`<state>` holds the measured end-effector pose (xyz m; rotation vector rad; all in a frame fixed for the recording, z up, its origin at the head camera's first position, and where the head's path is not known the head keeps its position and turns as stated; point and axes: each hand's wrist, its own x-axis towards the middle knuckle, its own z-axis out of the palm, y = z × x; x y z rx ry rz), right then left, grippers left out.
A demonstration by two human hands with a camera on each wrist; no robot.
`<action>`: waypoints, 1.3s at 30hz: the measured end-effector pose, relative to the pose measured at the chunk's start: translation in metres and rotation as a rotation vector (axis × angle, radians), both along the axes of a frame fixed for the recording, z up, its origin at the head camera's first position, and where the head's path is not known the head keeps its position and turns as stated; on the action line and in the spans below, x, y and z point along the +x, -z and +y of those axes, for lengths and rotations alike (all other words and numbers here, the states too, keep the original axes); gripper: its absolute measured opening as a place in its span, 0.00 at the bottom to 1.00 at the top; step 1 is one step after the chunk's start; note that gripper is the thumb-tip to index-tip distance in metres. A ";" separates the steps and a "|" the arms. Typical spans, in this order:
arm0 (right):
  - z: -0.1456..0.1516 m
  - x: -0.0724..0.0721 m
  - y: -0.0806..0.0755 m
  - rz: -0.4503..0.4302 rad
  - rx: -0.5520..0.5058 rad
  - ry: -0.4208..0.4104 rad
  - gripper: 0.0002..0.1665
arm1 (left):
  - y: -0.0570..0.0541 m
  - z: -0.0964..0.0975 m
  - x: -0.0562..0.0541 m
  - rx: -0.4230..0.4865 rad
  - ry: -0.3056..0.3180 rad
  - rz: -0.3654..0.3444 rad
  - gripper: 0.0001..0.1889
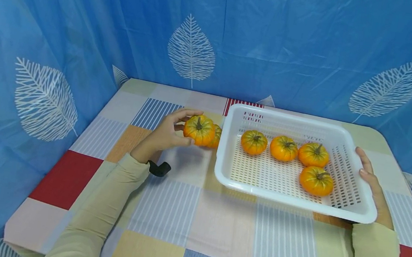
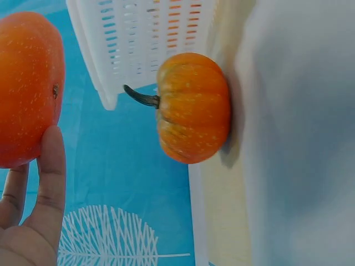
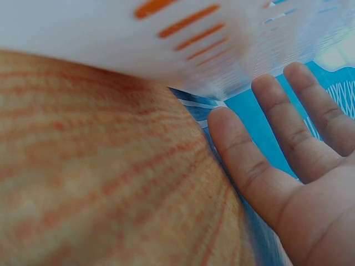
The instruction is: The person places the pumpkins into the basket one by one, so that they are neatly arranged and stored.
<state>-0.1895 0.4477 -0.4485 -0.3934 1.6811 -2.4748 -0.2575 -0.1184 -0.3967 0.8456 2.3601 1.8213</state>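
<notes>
My left hand (image 1: 165,134) holds a small orange pumpkin (image 1: 198,131), thumb on the near side and fingers on the far side, left of a white plastic basket (image 1: 283,201). Behind it, partly hidden, a second pumpkin (image 1: 216,138) sits on the table against the basket's left side; the left wrist view shows this pumpkin (image 2: 194,111) with its curved stem. Several pumpkins (image 1: 284,149) lie inside the basket, mostly along the back and right. At the basket's right end is my right hand (image 1: 375,192), its fingers fairly straight along the outer wall and rim.
A patchwork-checked cloth (image 1: 221,227) covers the table. Blue curtains (image 1: 237,49) with white leaf prints hang behind it and at both sides. A black strap piece (image 1: 159,169) sticks out at the left wrist.
</notes>
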 end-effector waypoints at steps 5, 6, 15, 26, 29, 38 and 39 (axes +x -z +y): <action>0.000 -0.001 0.000 0.020 -0.043 -0.041 0.37 | -0.007 0.003 0.004 0.026 -0.020 0.013 0.39; 0.000 -0.001 0.000 0.022 -0.052 -0.047 0.37 | -0.009 0.004 0.005 0.028 -0.026 0.019 0.39; -0.005 -0.002 0.000 0.013 0.017 0.012 0.37 | -0.027 0.025 0.007 0.062 0.003 0.061 0.39; -0.005 -0.004 0.001 0.039 0.050 0.033 0.36 | -0.047 0.049 0.004 0.085 0.085 0.082 0.41; -0.003 -0.004 0.002 0.052 0.029 0.012 0.37 | -0.052 0.055 0.004 0.098 0.118 0.071 0.43; 0.008 0.005 -0.001 -0.032 0.131 -0.030 0.39 | -0.066 0.073 0.001 0.118 0.197 0.057 0.40; 0.008 0.005 -0.001 -0.035 0.128 -0.024 0.39 | -0.068 0.075 0.001 0.118 0.206 0.058 0.40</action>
